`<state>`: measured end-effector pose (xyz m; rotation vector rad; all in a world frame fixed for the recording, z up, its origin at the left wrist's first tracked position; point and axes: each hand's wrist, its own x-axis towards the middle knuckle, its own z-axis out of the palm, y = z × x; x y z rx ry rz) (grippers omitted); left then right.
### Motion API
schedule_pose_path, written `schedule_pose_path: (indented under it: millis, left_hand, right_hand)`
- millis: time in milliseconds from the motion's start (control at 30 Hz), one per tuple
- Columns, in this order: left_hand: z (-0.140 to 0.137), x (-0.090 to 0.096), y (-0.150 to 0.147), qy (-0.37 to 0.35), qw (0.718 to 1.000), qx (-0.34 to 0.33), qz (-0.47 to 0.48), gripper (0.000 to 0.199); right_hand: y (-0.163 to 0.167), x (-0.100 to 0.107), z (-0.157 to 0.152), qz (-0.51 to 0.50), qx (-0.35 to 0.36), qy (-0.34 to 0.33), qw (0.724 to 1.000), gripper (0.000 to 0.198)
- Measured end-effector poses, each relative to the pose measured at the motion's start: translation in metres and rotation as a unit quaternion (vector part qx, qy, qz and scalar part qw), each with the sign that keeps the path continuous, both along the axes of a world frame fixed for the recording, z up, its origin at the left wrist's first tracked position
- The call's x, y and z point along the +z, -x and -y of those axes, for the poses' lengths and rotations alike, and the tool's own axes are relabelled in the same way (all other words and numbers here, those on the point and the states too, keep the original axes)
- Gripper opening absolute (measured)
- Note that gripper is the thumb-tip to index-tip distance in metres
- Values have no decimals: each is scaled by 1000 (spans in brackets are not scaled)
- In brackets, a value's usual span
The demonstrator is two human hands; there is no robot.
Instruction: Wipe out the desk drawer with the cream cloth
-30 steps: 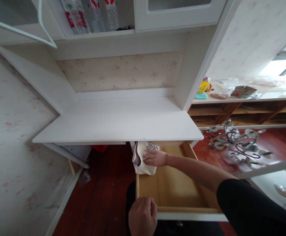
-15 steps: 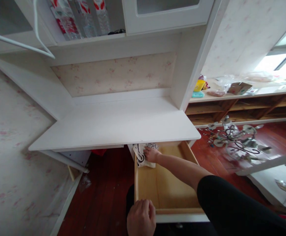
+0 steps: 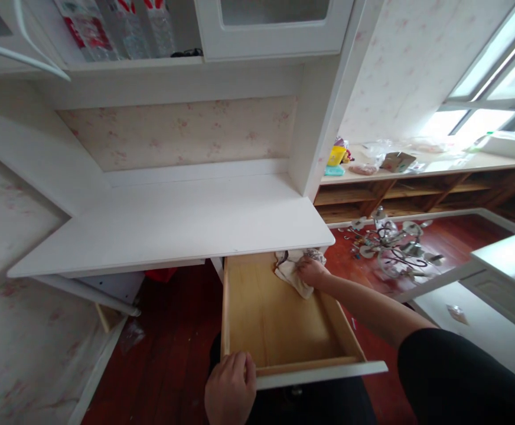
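Note:
A wooden drawer [image 3: 279,330] with a white front is pulled out from under the white desk [image 3: 186,224]. My left hand [image 3: 231,386] is closed over the drawer's front left corner. Inside, at the back right, my right hand [image 3: 311,273] presses a cream cloth [image 3: 293,276] with dark-patterned parts against the drawer's bottom and right side. The fingers of that hand are bunched on the cloth, and part of it lies spread out beneath them.
Bottles [image 3: 129,29] stand on the shelf above the desk. On the red wooden floor to the right lies a chandelier [image 3: 390,242]. A low shelf unit [image 3: 390,192] holds bags and a box. White furniture [image 3: 496,307] stands at the lower right.
My right hand has moved with the cloth from the drawer's back left to its back right. The left hand stays at the front corner. The view has shifted to the right.

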<state>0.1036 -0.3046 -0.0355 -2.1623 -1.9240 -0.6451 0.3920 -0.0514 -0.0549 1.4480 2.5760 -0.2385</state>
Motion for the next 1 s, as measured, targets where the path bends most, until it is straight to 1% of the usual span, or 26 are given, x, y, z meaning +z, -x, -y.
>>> schedule_pose_path:
  millis: [133,200,333,433,533,600,733,800,867,1000]
  left_hand:
    - [0,2,0,16,1000,-4,0,27]
    - [0,4,0,22,1000,1,-2,27]
    - [2,4,0,21,1000,1,-5,26]
    - [2,3,1,17,1000,-7,-2,26]
    - [2,4,1,25,1000,-13,3,27]
    - [2,4,1,30,999,-12,4,27]
    - [3,5,1,34,999,-8,6,28]
    - [4,5,1,32,999,-7,9,28]
    - [4,6,1,28,1000,-8,10,28]
    - [4,7,1,22,1000,-13,10,27]
  right_hand:
    - [5,9,6,64,25,31,997,17]
    - [8,13,12,84,36,45,995,20]
    - [4,20,37,102,45,67,991,31]
    - [-5,23,68,80,38,86,992,32]
    - [-12,23,100,13,-1,114,993,30]
    - [-14,24,120,-10,-25,135,990,33]
    - [-14,32,149,-16,-57,213,975,40]
    - [-12,36,156,-45,-74,240,967,41]
    - [-11,40,158,-77,-88,250,961,40]
    - [-3,43,150,-62,-81,259,961,37]
